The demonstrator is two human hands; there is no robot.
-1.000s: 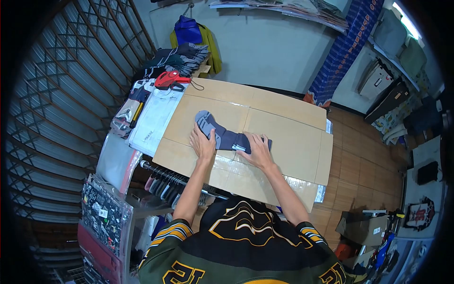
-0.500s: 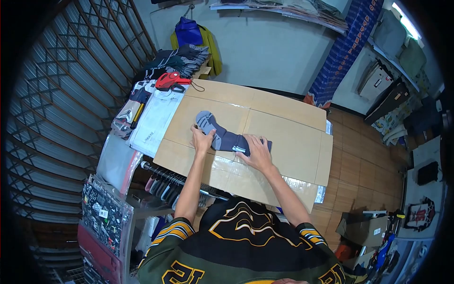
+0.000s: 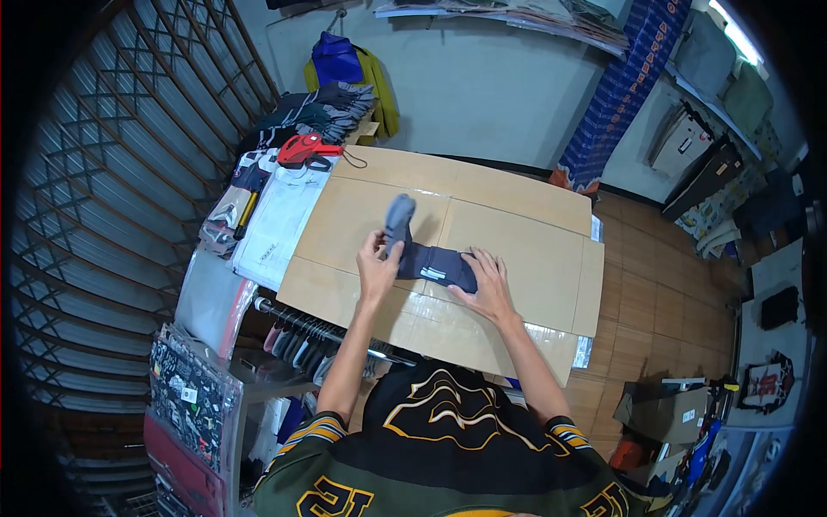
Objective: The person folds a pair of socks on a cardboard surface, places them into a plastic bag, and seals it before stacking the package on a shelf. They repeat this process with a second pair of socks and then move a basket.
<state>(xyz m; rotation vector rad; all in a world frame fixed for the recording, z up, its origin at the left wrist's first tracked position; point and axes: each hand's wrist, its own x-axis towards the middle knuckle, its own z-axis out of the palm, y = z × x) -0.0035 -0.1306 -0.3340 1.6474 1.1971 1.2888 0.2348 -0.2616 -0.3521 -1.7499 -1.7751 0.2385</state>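
Observation:
A grey sock lies across the cardboard, its dark leg part flat and marked with a small white label-like patch. Its lighter grey foot is lifted and folded upward. My left hand is closed, pinching the sock at the lower foot between thumb and fingers. Against the cuff end rests my right hand, with fingers stretched out and the thumb apart. The edge of the cuff is partly covered by that hand.
A large cardboard sheet covers the table. Left of it lie a red tagging-gun-like tool with a cord loop, plastic-wrapped packs and a pile of socks. Hangers on a rail sit below the near edge.
My left hand has raised the sock's foot from the cardboard and folded it upward. My right hand has shifted slightly right and nearer, toward the cuff end.

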